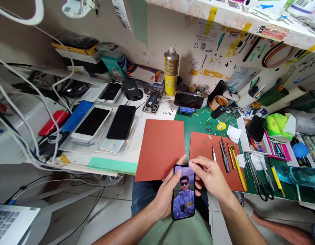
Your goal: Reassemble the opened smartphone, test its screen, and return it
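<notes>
A black-framed smartphone (183, 204) is held upright above my lap, its lit screen showing a picture of a person in a purple jacket. My left hand (162, 195) wraps round its left side, thumb lying by the upper left of the screen. At the upper right corner, my right hand (210, 175) grips the edge between thumb and curled fingers; the fingertips behind the phone are partly hidden. Just beyond the phone lie two reddish-brown mats, a left mat (161, 149) and a right mat (202, 144). A yellow-handled tool (237, 166) and screwdrivers (224, 156) rest on the right one.
Several phones, among them a white phone (92, 120) and a black phone (121, 121), lie at the left. A spray can (171, 71) stands at the back beside an opened phone (153, 101). Scissors (263, 192) and a blue-green bottle (297, 176) are at the right. Cables (55, 112) hang far left.
</notes>
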The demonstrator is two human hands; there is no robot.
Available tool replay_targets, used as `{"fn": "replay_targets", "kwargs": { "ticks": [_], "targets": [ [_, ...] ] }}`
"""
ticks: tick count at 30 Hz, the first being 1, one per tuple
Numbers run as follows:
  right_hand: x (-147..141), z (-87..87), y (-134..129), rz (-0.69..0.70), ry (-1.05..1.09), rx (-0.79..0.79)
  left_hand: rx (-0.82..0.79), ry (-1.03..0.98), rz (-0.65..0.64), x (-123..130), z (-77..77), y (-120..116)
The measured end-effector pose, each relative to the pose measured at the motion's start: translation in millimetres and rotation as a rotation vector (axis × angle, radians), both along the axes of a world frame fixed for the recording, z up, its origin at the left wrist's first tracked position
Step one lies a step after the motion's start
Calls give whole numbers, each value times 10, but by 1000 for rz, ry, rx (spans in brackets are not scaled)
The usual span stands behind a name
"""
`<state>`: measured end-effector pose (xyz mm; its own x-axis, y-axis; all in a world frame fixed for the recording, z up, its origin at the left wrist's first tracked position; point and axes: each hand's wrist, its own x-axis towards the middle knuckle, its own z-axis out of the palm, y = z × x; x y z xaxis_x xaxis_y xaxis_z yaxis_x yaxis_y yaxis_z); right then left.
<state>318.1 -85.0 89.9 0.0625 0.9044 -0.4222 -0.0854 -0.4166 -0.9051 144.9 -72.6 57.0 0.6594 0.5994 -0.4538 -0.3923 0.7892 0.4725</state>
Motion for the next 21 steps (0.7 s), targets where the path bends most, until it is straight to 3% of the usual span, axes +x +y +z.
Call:
{"fn": "replay_targets", "kwargs": {
  "ticks": [7, 10, 16, 21],
  "targets": [
    [131, -117, -69, -149, -242, 185, 82, -43, -117, -161, -68, -192],
    [170, -108, -106, -76, -309, 239, 156, 63, -197, -241, -30, -210],
    [186, 57, -21, 220, -355, 379, 351, 255, -302, -297, 73, -177],
    [203, 49, 38, 235, -326, 340, 373, 297, -286, -261, 124, -199]
  ]
}}
